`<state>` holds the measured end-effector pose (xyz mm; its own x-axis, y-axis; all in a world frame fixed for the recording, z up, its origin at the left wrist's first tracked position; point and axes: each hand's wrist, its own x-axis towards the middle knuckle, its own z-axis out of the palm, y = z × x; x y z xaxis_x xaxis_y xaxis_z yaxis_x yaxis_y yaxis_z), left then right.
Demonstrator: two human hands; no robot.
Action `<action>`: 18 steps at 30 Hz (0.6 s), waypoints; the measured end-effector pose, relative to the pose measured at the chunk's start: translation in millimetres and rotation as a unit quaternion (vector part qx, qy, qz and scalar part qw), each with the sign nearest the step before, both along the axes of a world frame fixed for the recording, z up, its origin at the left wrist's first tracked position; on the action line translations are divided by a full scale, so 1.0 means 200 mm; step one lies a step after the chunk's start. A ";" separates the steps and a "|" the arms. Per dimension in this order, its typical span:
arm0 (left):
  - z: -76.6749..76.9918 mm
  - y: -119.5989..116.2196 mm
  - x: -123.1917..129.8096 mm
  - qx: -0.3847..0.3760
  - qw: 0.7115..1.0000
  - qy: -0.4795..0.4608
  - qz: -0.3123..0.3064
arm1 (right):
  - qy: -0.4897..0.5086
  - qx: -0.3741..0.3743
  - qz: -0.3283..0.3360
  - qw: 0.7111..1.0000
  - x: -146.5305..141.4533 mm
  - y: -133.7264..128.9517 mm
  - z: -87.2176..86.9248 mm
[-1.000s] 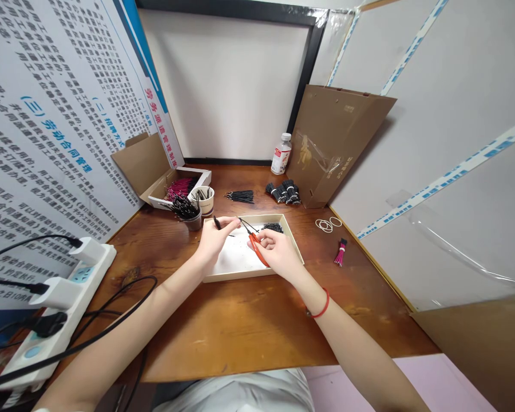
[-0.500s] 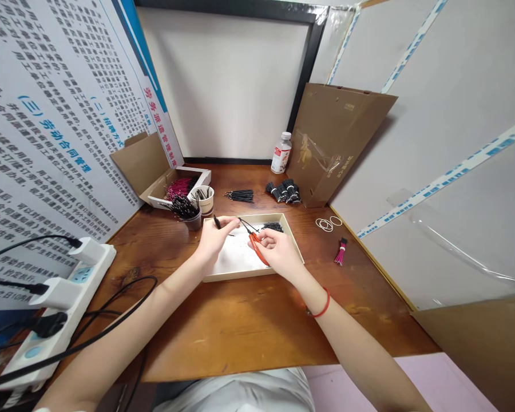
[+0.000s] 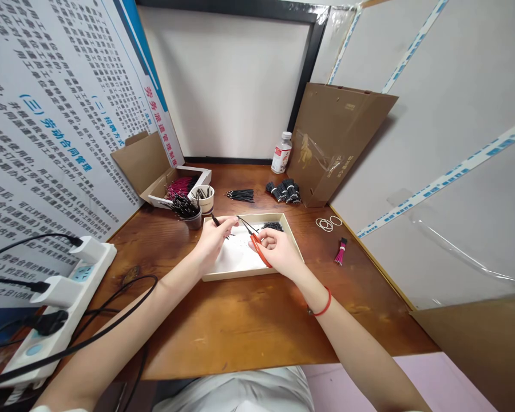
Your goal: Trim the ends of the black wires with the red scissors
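Observation:
My left hand point(image 3: 212, 240) pinches a bundle of thin black wires point(image 3: 215, 220), whose end sticks out behind the thumb. At its fingertips is a small dark end, touching or very near the slim jaws of an orange-handled hand tool point(image 3: 260, 250). My right hand point(image 3: 278, 252) is closed around that tool's handles; whether it is pliers or snips I cannot tell. Both hands are over a shallow cream box lid point(image 3: 242, 276). A pile of short black pieces point(image 3: 273, 226) lies in its far right corner, and small dark bits are scattered on its white bottom.
Behind on the left stand a cup of black wires point(image 3: 187, 212), a paper cup point(image 3: 203, 199) and an open carton point(image 3: 158, 197). Farther back are loose black wires point(image 3: 240, 195), tied bundles point(image 3: 284, 191) and a bottle point(image 3: 281, 153). Rubber bands point(image 3: 326, 224), a pink bundle point(image 3: 340, 252) and a power strip point(image 3: 75, 297) flank the lid.
My left hand has turned and shifted slightly, and dark bits now show below its fingers. The orange-handled tool stays in my right hand with little movement.

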<state>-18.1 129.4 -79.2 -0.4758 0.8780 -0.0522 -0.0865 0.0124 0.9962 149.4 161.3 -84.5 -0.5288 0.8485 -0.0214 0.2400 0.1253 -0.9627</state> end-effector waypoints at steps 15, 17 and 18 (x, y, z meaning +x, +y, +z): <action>0.00 -0.01 0.01 -0.004 1.000 0.012 -0.011 | -0.003 -0.001 -0.008 1.000 -0.01 0.01 -0.03; 0.00 0.00 0.01 -0.004 1.000 0.017 -0.010 | 0.000 -0.004 -0.007 1.000 -0.01 0.01 -0.02; 0.00 0.00 0.01 -0.004 1.000 0.020 -0.010 | 0.001 -0.005 -0.006 1.000 -0.01 0.01 -0.02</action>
<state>-16.6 128.9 -79.1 -0.4596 0.8872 -0.0414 -0.0469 0.0223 0.9987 147.9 163.8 -89.2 -0.5179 0.8549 -0.0294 0.2403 0.1124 -0.9642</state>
